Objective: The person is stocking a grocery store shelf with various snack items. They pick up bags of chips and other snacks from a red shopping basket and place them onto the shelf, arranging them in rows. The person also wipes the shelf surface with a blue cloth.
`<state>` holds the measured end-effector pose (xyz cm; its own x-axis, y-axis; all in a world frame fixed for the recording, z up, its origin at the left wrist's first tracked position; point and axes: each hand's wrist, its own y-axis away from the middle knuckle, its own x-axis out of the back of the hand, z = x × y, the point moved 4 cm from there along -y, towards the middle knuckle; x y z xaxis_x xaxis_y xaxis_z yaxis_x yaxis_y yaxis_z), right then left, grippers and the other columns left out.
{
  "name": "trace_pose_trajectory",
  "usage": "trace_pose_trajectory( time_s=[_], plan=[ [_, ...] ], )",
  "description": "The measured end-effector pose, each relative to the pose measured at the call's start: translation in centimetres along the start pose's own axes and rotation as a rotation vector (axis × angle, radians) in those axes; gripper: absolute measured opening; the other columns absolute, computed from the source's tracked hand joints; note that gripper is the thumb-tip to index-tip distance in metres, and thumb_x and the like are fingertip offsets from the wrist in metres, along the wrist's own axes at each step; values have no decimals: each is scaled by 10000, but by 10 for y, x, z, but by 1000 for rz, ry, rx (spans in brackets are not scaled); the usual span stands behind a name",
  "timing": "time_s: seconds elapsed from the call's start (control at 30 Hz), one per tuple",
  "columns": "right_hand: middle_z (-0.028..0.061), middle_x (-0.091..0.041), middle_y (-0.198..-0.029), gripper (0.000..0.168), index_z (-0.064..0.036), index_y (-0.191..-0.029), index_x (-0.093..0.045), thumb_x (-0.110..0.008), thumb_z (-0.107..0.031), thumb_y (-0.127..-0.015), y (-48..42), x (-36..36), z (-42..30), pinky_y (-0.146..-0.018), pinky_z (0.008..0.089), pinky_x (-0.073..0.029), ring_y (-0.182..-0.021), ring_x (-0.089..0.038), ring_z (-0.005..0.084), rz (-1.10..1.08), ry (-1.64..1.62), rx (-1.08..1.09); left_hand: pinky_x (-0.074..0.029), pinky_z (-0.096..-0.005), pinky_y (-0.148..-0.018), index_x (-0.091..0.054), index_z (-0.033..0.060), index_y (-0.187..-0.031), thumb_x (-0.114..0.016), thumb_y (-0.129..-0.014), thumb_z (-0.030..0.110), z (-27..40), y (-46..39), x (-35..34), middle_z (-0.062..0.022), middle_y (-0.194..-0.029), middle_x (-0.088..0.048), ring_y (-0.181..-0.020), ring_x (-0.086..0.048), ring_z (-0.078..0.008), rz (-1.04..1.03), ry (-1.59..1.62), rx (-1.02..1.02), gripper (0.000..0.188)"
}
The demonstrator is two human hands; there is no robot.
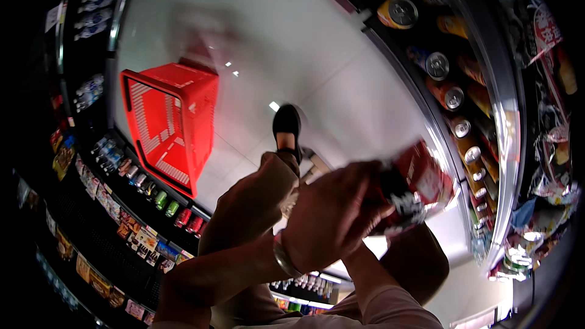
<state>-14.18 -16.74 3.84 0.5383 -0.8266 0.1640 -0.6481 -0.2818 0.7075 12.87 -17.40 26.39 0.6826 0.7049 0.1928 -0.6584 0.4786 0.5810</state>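
A red plastic packet (419, 180) with white and black print is held up in front of my right knee, its outline blurred. My left hand (327, 214), with a bangle (284, 256) at the wrist, reaches across and has its fingers closed on the packet's near side. My right forearm (370, 269) comes up from below and passes behind the left hand. The right hand itself is hidden there, so its grip does not show.
On the pale tiled floor (256, 41) to the left, a red shopping basket (201, 123) lies tipped with its opening towards the shelf. Shelves with bottles, drink cans (160, 198) and packets line the left side. More cans (437, 65) and bagged snacks (548, 141) fill the right shelf.
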Motion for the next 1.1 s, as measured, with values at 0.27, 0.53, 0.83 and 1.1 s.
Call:
trace_pose_trajectory(
  time_s=[0.27, 0.53, 0.83, 1.1],
  plan=[
    [166, -660, -1026, 515, -79, -1202, -577, -697, -390, -809, -25, 20, 42, -899, 449, -472, -1003, -613, 353, 65, 96, 50, -500, -381, -753, -507, 11, -1190, -725, -790, 279, 52, -23, -3, -125, -960, -617, -852, -623, -305, -7, -381, -422, 528],
    [182, -664, -1031, 535, -79, -1221, -570, -682, -411, -816, -97, 60, 63, -895, 461, -472, -1001, -612, 370, 206, 236, 120, -518, -310, -614, -508, -33, -1199, -645, -891, 108, 75, 8, 0, -157, -851, -657, -700, -674, -243, 81, -168, -611, 365],
    [201, -668, -1037, 559, -80, -1243, -562, -665, -435, -824, -71, 35, 32, -890, 475, -471, -999, -611, 390, 265, 461, 232, -472, -324, -688, -586, -9, -1006, -634, -923, 227, 55, 5, -49, -105, -815, -633, -736, -590, -178, 167, 83, -933, 255],
    [194, -668, -1080, 604, -91, -1272, -555, -644, -486, -823, 4, 135, -48, -903, 479, -483, -1026, -620, 372, 24, 770, 396, -447, -248, -652, -591, 21, -1006, -618, -949, 270, 130, 95, -101, -1, -842, -603, -739, -512, -61, 4, 127, -1052, 256]
  ],
)
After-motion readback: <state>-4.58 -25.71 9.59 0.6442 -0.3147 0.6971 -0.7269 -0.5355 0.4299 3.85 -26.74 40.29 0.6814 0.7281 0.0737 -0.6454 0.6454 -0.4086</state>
